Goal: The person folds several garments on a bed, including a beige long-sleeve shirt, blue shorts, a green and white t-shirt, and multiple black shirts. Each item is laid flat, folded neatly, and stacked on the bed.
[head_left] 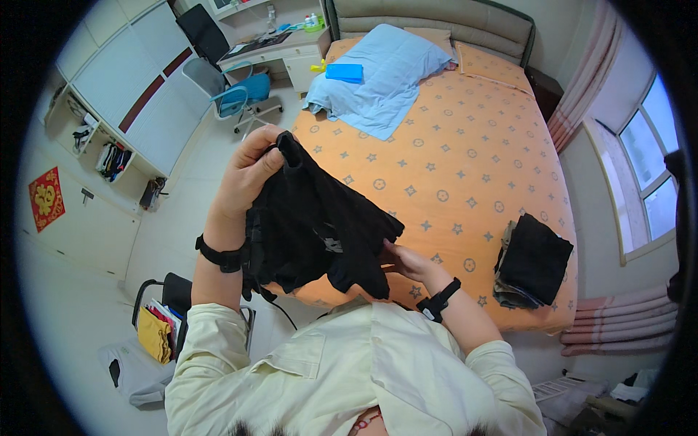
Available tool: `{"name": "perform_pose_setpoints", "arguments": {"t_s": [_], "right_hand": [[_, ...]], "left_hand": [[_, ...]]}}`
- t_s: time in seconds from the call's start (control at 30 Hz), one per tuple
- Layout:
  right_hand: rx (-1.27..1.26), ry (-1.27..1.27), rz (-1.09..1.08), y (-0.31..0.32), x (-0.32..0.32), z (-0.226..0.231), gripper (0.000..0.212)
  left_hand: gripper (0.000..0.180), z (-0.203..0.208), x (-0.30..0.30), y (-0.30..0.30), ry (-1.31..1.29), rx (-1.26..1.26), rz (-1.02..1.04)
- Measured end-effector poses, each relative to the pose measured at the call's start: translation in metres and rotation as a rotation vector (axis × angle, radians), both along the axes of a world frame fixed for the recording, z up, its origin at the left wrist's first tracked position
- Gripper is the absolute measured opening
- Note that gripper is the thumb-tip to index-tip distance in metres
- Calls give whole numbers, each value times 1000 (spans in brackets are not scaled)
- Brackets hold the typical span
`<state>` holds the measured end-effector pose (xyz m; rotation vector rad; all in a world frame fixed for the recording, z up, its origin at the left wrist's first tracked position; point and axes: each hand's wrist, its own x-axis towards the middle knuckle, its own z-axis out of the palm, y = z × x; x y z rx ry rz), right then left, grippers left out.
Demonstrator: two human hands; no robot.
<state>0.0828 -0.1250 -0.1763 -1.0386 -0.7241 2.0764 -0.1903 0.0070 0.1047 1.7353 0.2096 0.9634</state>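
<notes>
A black garment [313,225] with a small grey print hangs in front of me, above the near edge of the bed. My left hand [254,163], raised higher, pinches its top edge between thumb and fingers. Lower down on the right, my right hand [407,261] grips the garment's side; the cloth hides part of those fingers. The garment's kind is hard to make out because it is bunched and folded over. A stack of folded dark clothes [534,261] lies on the bed to the right, apart from my hands.
The bed [436,174] has an orange patterned sheet. On it lie a light blue quilt [378,80] and a blue flat packet [344,73]. A swivel chair [243,94] stands by the desk [276,51]. At lower left, a chair holds folded clothes [156,330]. Curtains [618,320] hang at right.
</notes>
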Motion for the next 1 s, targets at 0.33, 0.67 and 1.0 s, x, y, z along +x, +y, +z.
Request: {"name": "perform_pose_setpoints", "arguments": {"t_s": [0.33,0.67,1.0], "right_hand": [[178,32,-340,-23,26,49,41],[715,-57,-1011,-38,103,144,35],[871,-258,-1234,-56,138,205,28]], "left_hand": [[18,-19,-33,3,97,-46,224],[11,-66,-60,14,610,231,692],[37,-64,-49,7,819,425,348]]}}
